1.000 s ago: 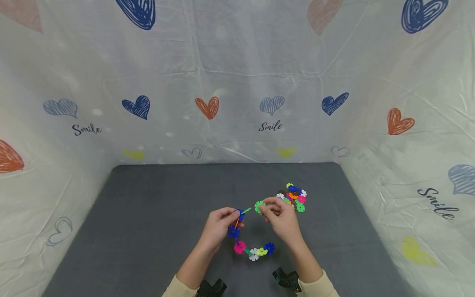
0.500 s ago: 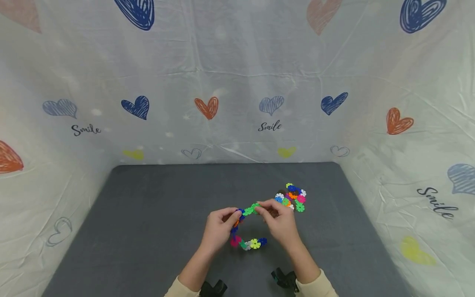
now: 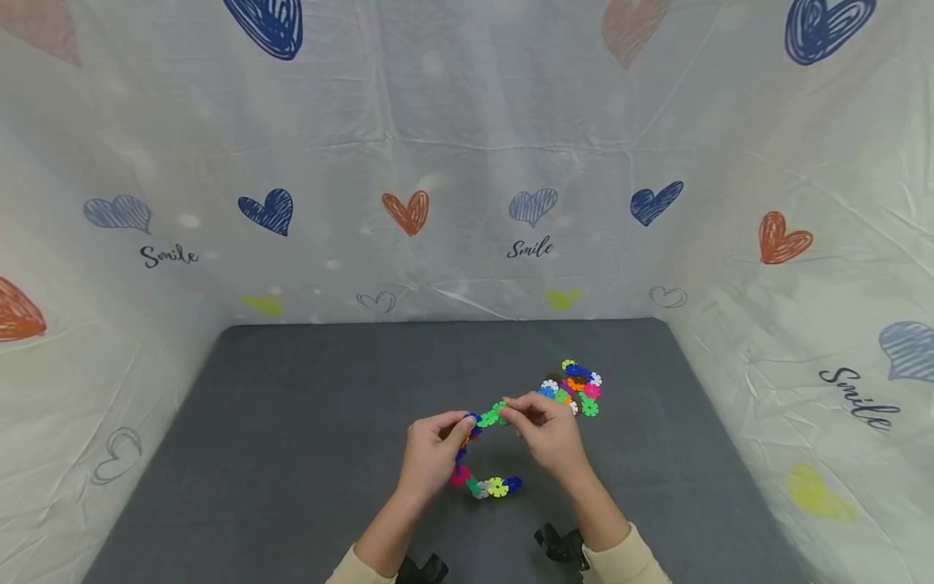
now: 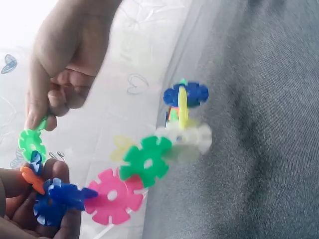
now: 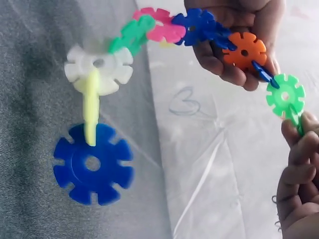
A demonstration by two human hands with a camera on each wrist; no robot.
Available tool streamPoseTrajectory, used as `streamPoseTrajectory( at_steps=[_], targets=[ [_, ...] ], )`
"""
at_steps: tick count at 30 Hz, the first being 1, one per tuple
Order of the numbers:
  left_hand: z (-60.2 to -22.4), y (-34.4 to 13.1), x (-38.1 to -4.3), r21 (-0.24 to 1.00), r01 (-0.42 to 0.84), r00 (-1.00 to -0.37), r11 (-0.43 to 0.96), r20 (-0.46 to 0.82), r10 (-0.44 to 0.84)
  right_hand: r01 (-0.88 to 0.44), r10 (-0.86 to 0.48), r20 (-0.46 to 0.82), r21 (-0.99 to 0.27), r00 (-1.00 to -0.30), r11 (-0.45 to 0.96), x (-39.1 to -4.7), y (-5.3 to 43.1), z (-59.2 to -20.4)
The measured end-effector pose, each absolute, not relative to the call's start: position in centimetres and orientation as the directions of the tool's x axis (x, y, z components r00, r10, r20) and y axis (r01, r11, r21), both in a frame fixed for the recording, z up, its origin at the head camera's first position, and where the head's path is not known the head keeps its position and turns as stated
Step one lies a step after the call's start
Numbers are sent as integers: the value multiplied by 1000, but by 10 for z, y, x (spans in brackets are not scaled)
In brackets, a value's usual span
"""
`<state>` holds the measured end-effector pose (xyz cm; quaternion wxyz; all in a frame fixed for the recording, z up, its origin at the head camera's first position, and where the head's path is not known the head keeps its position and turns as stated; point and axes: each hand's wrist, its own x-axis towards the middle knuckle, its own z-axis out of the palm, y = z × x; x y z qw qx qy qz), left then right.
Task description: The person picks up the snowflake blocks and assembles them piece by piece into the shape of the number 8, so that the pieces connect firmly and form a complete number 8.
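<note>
A chain of slotted plastic snowflake discs curves between and below the hands in the head view. The left hand [image 3: 430,454] grips it near an orange disc [image 5: 255,47] and several blue ones. At the upper end, the right hand [image 3: 552,442] pinches a green disc that slots into another bright green disc [image 5: 295,89]. Beyond the left hand hang a pink disc [image 4: 122,205], a teal-green disc [image 4: 137,162], a white disc [image 5: 118,74] and a yellow disc [image 5: 91,109] seen edge-on. A blue disc [image 5: 110,172] forms the free end. Fingers partly hide the gripped discs.
A loose pile of mixed-colour discs [image 3: 589,405] lies on the dark grey table [image 3: 306,405], just beyond the right hand. A white curtain [image 3: 467,268] printed with hearts surrounds the table's back and sides. Black devices [image 3: 562,545] sit at both wrists.
The right hand has moved slightly left, bringing its green disc against the green disc at the chain's end; the two are now joined. The chain's hanging end has swung slightly left.
</note>
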<state>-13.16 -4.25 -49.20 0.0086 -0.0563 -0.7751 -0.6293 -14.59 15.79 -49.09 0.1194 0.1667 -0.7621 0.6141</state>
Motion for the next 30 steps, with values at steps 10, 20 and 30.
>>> streamPoseTrajectory(
  at_steps=[10,20,30],
  targets=[
    [-488,-40,-131,994,-28,-988,104,-44,148,-226,-14,228,-954,-974,199,-145,155,-491],
    [-490,-39,-137,963,85,-981,256,35,193,-208,-31,206,-959,-978,192,-144,149,-489],
    [-495,-39,-143,990,-40,-989,137,-59,137,-186,-67,174,-942,-982,279,-153,172,-487]
  ],
)
